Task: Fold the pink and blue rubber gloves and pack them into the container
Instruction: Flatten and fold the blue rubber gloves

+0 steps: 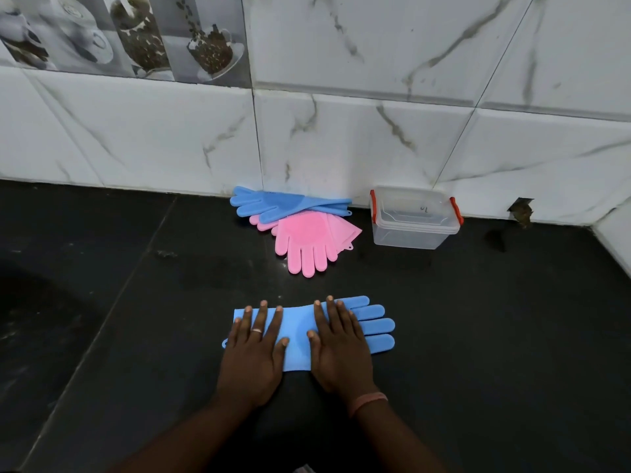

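A blue rubber glove [297,331] lies flat on the black counter close to me, its fingers pointing right. My left hand [254,346] presses flat on its cuff end. My right hand [338,346] presses flat on its palm part, fingers straight. Farther back by the wall lies a pile of gloves: another blue glove [273,203] on top at the back, a pink glove [305,238] with fingers pointing toward me, and a second pink one mostly hidden beneath. A clear plastic container [415,230] with red clips stands to their right, its lid on.
The black stone counter [478,336] ends at a white marble-tiled wall [375,138] behind the gloves and container. A side wall closes in at the far right. A small hole with debris [520,211] is in the wall right of the container.
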Demonstrator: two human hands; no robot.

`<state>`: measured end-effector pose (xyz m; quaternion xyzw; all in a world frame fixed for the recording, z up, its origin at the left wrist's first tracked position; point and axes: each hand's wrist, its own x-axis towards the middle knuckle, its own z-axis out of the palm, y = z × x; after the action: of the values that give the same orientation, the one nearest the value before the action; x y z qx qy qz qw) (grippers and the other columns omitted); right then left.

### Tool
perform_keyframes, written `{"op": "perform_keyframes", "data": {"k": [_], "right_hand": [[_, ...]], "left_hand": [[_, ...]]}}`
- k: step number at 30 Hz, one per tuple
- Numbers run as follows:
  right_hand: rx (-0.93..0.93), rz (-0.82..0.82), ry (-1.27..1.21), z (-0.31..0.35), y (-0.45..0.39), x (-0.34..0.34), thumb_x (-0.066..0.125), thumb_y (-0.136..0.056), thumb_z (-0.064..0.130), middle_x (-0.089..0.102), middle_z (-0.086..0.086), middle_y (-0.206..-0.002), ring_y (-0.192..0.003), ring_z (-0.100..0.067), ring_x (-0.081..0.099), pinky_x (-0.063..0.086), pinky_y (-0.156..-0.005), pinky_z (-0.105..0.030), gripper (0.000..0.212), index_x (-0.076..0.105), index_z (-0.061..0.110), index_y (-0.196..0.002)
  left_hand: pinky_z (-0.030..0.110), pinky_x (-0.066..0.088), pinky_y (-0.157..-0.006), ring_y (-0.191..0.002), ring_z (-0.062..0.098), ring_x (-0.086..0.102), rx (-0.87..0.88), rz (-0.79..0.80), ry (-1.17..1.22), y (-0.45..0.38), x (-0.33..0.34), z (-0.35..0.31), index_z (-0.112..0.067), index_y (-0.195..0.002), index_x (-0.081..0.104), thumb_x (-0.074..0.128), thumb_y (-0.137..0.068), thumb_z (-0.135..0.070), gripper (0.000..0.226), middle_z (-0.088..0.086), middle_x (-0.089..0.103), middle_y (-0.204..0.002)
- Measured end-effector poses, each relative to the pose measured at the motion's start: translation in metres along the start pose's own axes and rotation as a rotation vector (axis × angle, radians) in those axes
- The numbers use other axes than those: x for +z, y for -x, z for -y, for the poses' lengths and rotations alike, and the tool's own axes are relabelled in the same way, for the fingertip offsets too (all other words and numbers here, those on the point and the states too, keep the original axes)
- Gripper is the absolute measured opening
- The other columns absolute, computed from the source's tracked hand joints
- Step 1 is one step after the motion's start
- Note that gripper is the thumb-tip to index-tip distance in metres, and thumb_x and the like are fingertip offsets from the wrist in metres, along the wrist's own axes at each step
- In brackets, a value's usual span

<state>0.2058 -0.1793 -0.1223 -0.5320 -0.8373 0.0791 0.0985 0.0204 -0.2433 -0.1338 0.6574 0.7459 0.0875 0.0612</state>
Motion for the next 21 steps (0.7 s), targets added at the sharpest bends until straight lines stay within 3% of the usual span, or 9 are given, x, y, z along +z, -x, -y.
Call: {"op": "perform_keyframes", "data": {"k": [6,9,13,15,18,21], "right_hand": [[0.196,-0.070,0.037,-0.019,-0.004,-0.004,0.035,-0.098,0.056,0.030,-0.011,-0.162,-0.151,-0.029,0.024,0.012,-0.125,-0.047,0.069,0.033,0.018,-0.155],[0.292,-0.101,0.052,-0.018,-0.008,-0.007,0.030,-0.096,0.058,0.034,-0.016,-0.160,-0.148,-0.034,0.031,0.017,-0.123,-0.052,0.073,0.036,0.013,-0.154],[0.468,0.054,0.119,-0.001,-0.022,-0.011,0.029,-0.096,0.062,0.022,-0.024,-0.162,-0.152,-0.037,0.017,-0.003,-0.121,-0.060,0.081,0.025,0.009,-0.157],[0.519,0.115,0.131,0.013,-0.041,-0.021,0.031,-0.094,0.063,0.020,-0.030,-0.160,-0.150,-0.044,0.011,-0.003,-0.119,-0.062,0.085,0.026,0.004,-0.155],[0.347,0.101,0.049,0.035,-0.078,-0.036,0.036,-0.097,0.054,0.019,-0.027,-0.161,-0.150,-0.046,0.011,0.006,-0.120,-0.060,0.073,0.029,0.009,-0.154],[0.104,0.150,-0.099,0.054,-0.115,-0.044,0.043,-0.101,0.040,0.016,-0.019,-0.164,-0.151,-0.041,0.011,0.016,-0.122,-0.051,0.057,0.033,0.020,-0.153]], "left_hand": [[0.050,0.014,-0.125,-0.156,0.035,0.027,-0.172,0.017,-0.063,0.002,-0.004,0.018,-0.023,-0.162,0.030,0.025,-0.103,-0.051,0.066,0.009,0.031,-0.168],[0.051,0.012,-0.125,-0.155,0.039,0.028,-0.212,0.030,-0.069,0.003,-0.009,0.018,-0.020,-0.162,0.032,0.024,-0.102,-0.052,0.068,0.012,0.032,-0.168],[0.052,0.005,-0.129,-0.160,0.036,0.006,-0.220,0.075,-0.035,-0.002,-0.012,0.018,-0.022,-0.166,0.011,0.018,-0.102,-0.056,0.072,0.010,0.009,-0.174],[0.049,-0.005,-0.128,-0.160,0.034,-0.005,-0.210,0.109,-0.025,-0.003,-0.011,0.021,-0.023,-0.166,0.000,0.015,-0.102,-0.058,0.074,0.008,-0.004,-0.174],[0.047,-0.012,-0.125,-0.160,0.033,-0.012,-0.218,0.150,-0.005,-0.005,-0.012,0.021,-0.024,-0.165,-0.007,0.015,-0.102,-0.060,0.076,0.007,-0.012,-0.174],[0.048,-0.009,-0.127,-0.159,0.034,-0.015,-0.245,0.234,-0.005,-0.011,-0.018,0.020,-0.025,-0.164,-0.011,0.016,-0.102,-0.061,0.076,0.007,-0.017,-0.173]]}}
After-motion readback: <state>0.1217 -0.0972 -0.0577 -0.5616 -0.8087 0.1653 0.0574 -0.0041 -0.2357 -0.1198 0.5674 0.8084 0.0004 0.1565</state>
